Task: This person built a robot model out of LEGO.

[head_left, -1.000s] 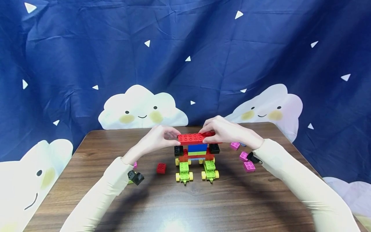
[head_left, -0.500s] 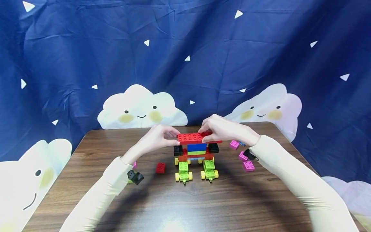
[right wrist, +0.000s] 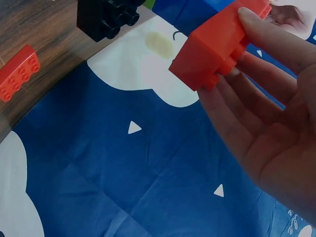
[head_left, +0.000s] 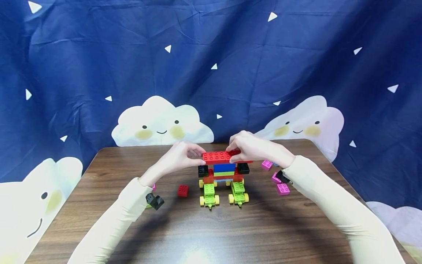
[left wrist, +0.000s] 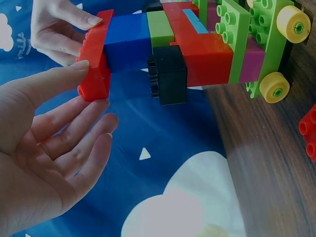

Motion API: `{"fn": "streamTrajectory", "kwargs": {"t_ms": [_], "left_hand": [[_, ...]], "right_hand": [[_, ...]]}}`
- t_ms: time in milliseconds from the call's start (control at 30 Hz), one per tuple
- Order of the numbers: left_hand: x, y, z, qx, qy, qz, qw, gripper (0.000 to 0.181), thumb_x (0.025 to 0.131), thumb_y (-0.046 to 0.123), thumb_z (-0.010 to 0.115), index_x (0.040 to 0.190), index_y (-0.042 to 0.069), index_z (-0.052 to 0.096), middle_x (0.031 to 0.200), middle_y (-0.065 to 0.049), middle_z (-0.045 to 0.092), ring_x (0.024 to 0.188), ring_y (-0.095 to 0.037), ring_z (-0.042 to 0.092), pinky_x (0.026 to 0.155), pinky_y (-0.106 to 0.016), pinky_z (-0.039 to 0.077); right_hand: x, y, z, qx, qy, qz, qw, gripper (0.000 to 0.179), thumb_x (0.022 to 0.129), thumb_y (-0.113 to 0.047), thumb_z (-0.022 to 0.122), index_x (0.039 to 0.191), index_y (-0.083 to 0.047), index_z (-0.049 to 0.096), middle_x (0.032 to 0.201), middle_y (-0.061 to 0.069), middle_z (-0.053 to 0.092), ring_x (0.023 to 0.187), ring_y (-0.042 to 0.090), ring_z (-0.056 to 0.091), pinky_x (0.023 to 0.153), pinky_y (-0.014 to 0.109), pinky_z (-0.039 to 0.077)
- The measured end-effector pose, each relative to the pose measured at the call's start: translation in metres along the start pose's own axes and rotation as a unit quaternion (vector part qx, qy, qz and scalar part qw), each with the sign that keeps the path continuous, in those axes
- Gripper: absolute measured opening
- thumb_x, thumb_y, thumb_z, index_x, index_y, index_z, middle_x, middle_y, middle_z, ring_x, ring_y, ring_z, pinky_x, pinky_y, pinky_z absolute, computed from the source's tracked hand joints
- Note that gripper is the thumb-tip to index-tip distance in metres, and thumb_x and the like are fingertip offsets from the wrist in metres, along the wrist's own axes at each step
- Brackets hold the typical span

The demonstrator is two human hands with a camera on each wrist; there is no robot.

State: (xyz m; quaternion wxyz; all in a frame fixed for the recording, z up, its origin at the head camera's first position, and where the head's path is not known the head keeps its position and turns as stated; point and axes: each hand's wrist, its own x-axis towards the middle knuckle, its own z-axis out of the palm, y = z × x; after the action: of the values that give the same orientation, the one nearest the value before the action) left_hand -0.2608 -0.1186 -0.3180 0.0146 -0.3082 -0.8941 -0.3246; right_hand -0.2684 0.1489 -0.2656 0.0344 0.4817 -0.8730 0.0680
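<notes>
A toy-brick figure stands upright mid-table, topped by a wide row of red bricks (head_left: 214, 158). Under the row come a blue block (head_left: 224, 168), a lime layer and a red body, with a black brick (head_left: 203, 171) on the left and another black brick (head_left: 243, 168) on the right. Two lime wheeled bases (head_left: 209, 194) with yellow wheels carry it. My left hand (head_left: 179, 158) pinches the row's left end, thumb on the near face and fingertips at the end. My right hand (head_left: 255, 148) grips the right part, thumb in front, fingers over the studs (right wrist: 227, 65).
A loose red brick (head_left: 182, 190) lies left of the figure. Several pink bricks (head_left: 282, 189) lie to its right, near my right wrist. Lime and pink pieces show partly behind my left wrist. A blue cloud-print curtain (head_left: 211, 73) hangs behind the wooden table (head_left: 257, 234).
My right wrist has shifted slightly left, with the fingers staying on the red row. My left hand and the figure look the same.
</notes>
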Motion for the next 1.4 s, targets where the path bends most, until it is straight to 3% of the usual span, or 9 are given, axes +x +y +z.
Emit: {"fn": "streamTrajectory", "kwargs": {"t_ms": [200,533,1033,1400], "left_hand": [[-0.001,0.000,0.000,-0.004,-0.001,-0.003,1.0000,0.032,0.082,0.027,0.081,0.109,0.012,0.074,0.099,-0.002,0.077,0.090,-0.013,0.071,0.087,-0.033,0.058],[-0.002,-0.001,0.002,-0.011,-0.003,-0.006,0.9999,0.033,0.082,0.028,0.081,0.110,0.012,0.074,0.099,-0.002,0.077,0.090,-0.013,0.071,0.087,-0.033,0.058],[-0.001,0.004,0.000,0.003,0.001,0.002,1.0000,0.033,0.081,0.028,0.081,0.109,0.011,0.075,0.098,-0.003,0.077,0.090,-0.014,0.071,0.087,-0.036,0.058],[-0.003,0.004,0.000,-0.002,0.001,0.003,1.0000,0.032,0.082,0.028,0.081,0.109,0.011,0.074,0.099,-0.003,0.077,0.090,-0.014,0.071,0.085,-0.033,0.058]], "right_hand": [[-0.002,-0.002,0.000,0.005,-0.011,0.018,0.9998,0.030,0.081,-0.025,0.081,0.102,-0.004,0.076,0.091,0.008,0.073,0.076,0.017,0.062,0.071,0.029,0.056],[0.001,-0.001,0.008,0.041,0.014,0.007,0.9990,0.027,0.087,-0.027,0.076,0.104,-0.006,0.077,0.088,0.005,0.071,0.073,0.013,0.059,0.067,0.024,0.052],[0.006,-0.011,0.005,-0.021,0.014,0.011,0.9996,0.025,0.083,-0.029,0.079,0.098,-0.009,0.078,0.083,0.003,0.070,0.070,0.012,0.056,0.065,0.024,0.050],[0.001,0.001,0.006,0.034,0.027,0.015,0.9989,0.027,0.084,-0.032,0.078,0.101,-0.010,0.077,0.090,0.001,0.073,0.075,0.011,0.060,0.069,0.025,0.053]]}}
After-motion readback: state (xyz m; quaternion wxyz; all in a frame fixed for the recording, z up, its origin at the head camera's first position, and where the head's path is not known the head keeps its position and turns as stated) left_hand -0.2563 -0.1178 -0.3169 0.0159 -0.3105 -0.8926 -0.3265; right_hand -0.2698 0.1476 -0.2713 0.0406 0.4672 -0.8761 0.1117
